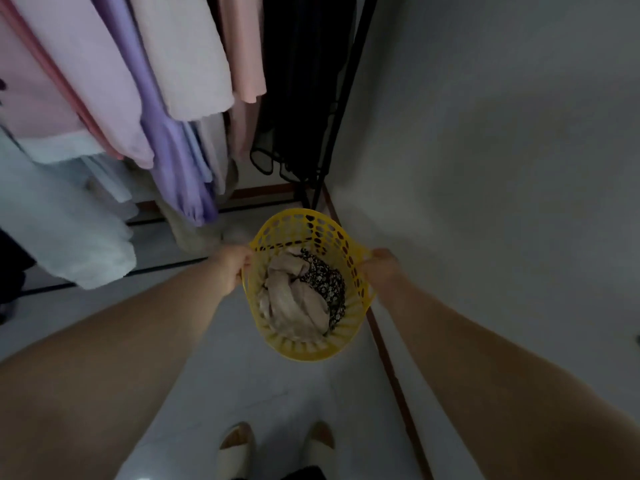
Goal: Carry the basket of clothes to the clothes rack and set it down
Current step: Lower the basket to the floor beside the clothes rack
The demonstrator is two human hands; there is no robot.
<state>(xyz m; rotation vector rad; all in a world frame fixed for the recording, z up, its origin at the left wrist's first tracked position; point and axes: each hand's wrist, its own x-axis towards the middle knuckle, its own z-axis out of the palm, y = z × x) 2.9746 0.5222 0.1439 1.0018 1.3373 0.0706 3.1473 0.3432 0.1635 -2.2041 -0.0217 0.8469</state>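
Note:
A yellow perforated plastic basket (301,348) hangs between my two hands in the middle of the view. Inside it lie a beige cloth (294,299) and a dark flowered garment (325,278). My left hand (232,268) grips the basket's left rim, and my right hand (379,265) grips its right handle. Whether the basket's bottom touches the floor I cannot tell. The black clothes rack (341,109) stands just beyond the basket, its foot close to the far rim.
Pink, lilac, cream and black garments (166,98) hang from the rack at upper left. A grey wall (502,168) with a brown skirting runs along the right. My feet in light slippers (239,448) stand on pale floor tiles (277,393) at the bottom.

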